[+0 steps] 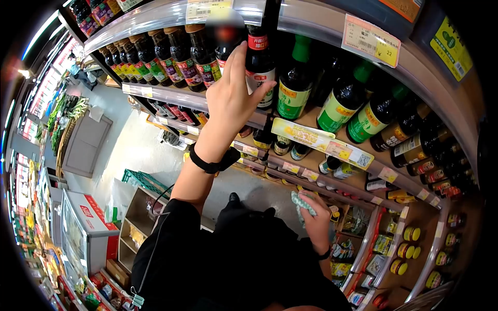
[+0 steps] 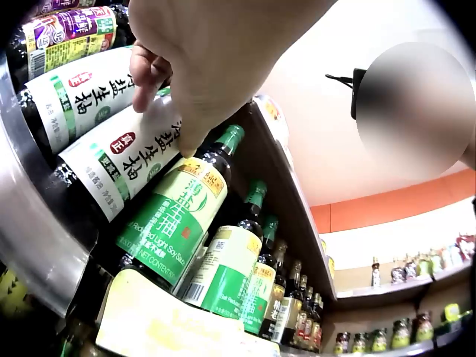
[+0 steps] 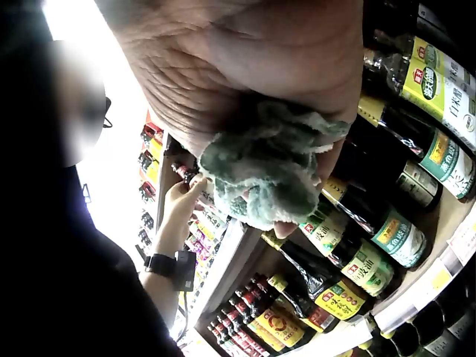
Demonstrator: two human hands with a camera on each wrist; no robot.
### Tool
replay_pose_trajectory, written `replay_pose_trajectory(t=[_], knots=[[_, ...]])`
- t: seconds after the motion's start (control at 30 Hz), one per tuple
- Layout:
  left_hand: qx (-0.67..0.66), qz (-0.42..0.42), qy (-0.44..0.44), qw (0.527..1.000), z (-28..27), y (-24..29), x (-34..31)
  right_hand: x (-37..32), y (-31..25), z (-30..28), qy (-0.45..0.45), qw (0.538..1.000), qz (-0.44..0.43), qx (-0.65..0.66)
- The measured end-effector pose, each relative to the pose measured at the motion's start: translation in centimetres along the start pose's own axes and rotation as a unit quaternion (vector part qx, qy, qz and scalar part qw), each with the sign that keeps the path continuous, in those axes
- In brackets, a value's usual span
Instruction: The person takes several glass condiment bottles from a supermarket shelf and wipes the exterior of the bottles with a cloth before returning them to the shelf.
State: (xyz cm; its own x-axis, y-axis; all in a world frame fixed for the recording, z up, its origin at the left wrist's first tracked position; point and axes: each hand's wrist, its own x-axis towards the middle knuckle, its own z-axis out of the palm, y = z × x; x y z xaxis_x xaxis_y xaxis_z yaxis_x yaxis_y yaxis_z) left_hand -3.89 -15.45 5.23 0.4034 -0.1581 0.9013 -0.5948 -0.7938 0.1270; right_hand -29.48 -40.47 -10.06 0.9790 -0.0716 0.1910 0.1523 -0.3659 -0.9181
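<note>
In the head view, my left hand (image 1: 231, 96) reaches to the upper shelf, fingers left of a dark white-labelled bottle (image 1: 256, 75) and thumb across its right side. The left wrist view shows the left hand (image 2: 212, 56) with fingertips and thumb on either side of this bottle (image 2: 104, 175), which leans against no visible support. Low by the body, my right hand (image 1: 317, 223) grips a crumpled pale-green cloth (image 1: 303, 206). Up close, the right hand (image 3: 253, 59) has its fingers curled round the cloth (image 3: 260, 175), which partly hides them.
Green-labelled bottles (image 1: 294, 96) stand right of the left hand; a bottle row (image 1: 176, 59) lies left. A shelf edge (image 1: 321, 26) with price tags runs above. A promotional strip (image 1: 321, 142) juts from the shelf. A chest freezer (image 1: 85, 228) stands lower left.
</note>
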Motion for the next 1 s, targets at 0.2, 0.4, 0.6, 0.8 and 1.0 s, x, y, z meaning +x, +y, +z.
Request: replay_pose_trajectory(t=[0.2,0.4,0.6,0.8,1.0], knots=[[-0.009,0.02,0.061,0.998,-0.6,-0.3,-1.3,0.4,0.9,0.0,-0.002,1.0,-0.028,0.009],[-0.114,0.006,0.078,0.99,0.0,-0.8,-3.9,0.2,0.6,-0.6,0.0,0.999,-0.039,0.007],[-0.251,0.008,0.004,0.968,1.0,-1.6,-7.2,-0.2,0.6,-0.7,0.002,0.999,-0.035,-0.003],[-0.33,0.038,0.037,0.942,0.3,-1.4,-7.8,0.2,0.2,0.1,-0.002,1.0,-0.027,-0.01],[-0.518,-0.049,0.207,0.829,-1.2,1.1,-9.9,1.7,-1.1,2.1,0.015,0.999,-0.033,0.005]])
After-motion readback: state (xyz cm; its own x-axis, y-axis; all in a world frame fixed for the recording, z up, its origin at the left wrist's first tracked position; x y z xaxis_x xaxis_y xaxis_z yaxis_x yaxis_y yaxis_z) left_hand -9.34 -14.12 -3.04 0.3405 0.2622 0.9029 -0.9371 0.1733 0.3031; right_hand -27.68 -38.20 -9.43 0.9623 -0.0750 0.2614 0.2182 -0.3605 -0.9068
